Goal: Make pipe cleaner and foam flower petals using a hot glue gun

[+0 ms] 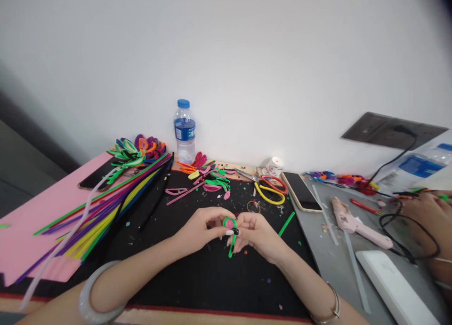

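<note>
Both my hands meet over the black mat (197,282), pinching a small loop of green pipe cleaner (232,248) with a pink middle. My left hand (206,226) grips its left side between thumb and fingers. From the other side, my right hand (257,233) closes thumb and fingertips on it, and a green end hangs below. Another green pipe cleaner piece (286,224) lies just past my right hand. Beyond the hands are pink and green shaped pieces (215,184) and scissors (271,191) with red and yellow handles.
Long coloured pipe cleaners (116,212) fan over pink card (21,235) at left. A water bottle (185,132) stands by the wall. At right lie a phone (302,192), a pink glue gun (360,226) with a black cord, and a white box (391,282). Another person's hand (423,217) is far right.
</note>
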A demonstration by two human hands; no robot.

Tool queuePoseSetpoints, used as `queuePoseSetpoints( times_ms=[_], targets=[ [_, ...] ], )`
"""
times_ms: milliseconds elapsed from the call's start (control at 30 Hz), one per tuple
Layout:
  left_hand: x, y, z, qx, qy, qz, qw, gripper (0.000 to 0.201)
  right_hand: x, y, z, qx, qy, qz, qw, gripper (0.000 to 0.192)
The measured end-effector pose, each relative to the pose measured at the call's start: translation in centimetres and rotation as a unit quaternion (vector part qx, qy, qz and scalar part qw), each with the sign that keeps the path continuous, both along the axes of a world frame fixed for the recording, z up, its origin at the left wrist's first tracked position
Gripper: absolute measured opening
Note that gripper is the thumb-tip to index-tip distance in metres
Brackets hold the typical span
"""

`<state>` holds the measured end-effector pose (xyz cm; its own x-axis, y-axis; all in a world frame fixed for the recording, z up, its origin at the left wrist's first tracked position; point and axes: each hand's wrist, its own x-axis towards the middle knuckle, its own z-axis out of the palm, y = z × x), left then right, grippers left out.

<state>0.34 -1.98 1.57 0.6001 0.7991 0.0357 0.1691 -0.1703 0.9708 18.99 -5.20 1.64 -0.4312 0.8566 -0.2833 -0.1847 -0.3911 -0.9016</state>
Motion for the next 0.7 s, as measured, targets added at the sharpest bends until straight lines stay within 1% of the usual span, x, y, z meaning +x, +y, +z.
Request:
queuePoseSetpoints(
  times_ms=[133,400,533,700],
  targets=[
    [-0.04,-0.08,0.20,0.006,-0.002,-0.017,1.000,0.018,0.19,0.04,-0.15,0.001,-0.008,0.019,1.000,0.023],
    [-0.13,0.04,0.33,0.035,0.002,-0.037,0.999,0.020,0.45,0.15,-0.11,0.005,-0.016,0.040,0.999,0.021],
    [-0.18,0.05,0.23,0.048,-0.011,-0.037,0.998,0.018,0.52,0.17,-0.30,0.007,-0.013,0.039,0.999,0.018],
    [-0.17,0.03,0.23,0.058,-0.029,-0.026,0.998,0.015,0.41,0.22,-0.16,-0.002,-0.014,0.029,0.999,0.023]
  ],
)
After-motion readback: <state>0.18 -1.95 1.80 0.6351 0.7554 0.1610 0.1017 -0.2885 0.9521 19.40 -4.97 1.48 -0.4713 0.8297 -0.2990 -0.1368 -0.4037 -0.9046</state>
